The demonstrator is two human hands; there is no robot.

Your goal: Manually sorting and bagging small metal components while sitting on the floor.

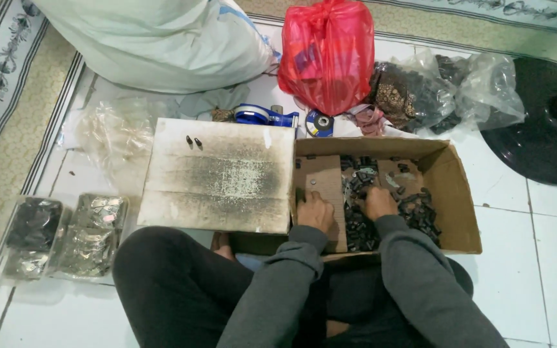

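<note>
A person sits on the tiled floor before an open cardboard box (452, 193), the landmark here. Behind the box lie a large pale sack (156, 38) and a red plastic bag (327, 51). A soot-stained white slab (217, 174) lies just left of the box. Inside the box, a heap of small black parts (420, 212) fills the middle and right. The left hand (316, 212) rests loosely curled on a cardboard insert (317, 180); the right hand (378, 201) digs into the parts, fingers curled, grip unclear.
</note>
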